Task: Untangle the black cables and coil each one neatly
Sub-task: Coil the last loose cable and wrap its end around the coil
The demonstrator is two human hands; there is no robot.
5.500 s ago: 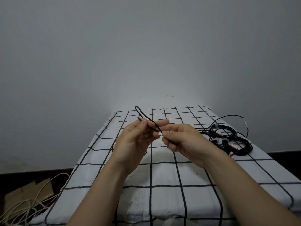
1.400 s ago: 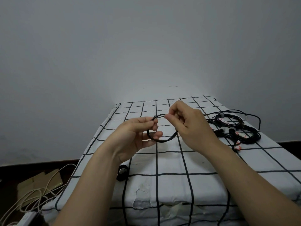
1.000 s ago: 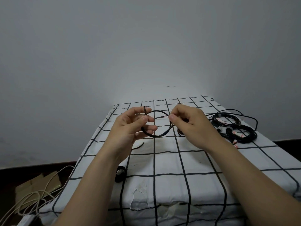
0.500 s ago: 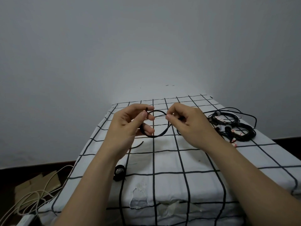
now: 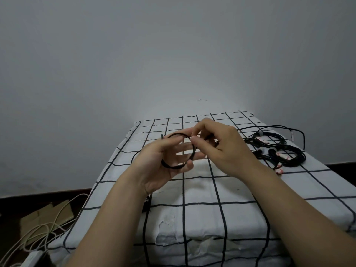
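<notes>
White cloth (image 5: 202,212) with a black grid covers the tabletop (image 5: 300,185). Above it the left hand (image 5: 163,162) grips a small round coil (image 5: 171,166) of thin black cable, its fingers (image 5: 185,149) passed through the ring. The right hand (image 5: 221,149), just right of it, pinches the coil's upper strand. Farther right, well apart, tangled black cables (image 5: 287,157) lie in loose heaps.

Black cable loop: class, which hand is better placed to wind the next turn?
Probably right. The right hand pinches the black cable loop at its top; the left hand only holds it.
</notes>
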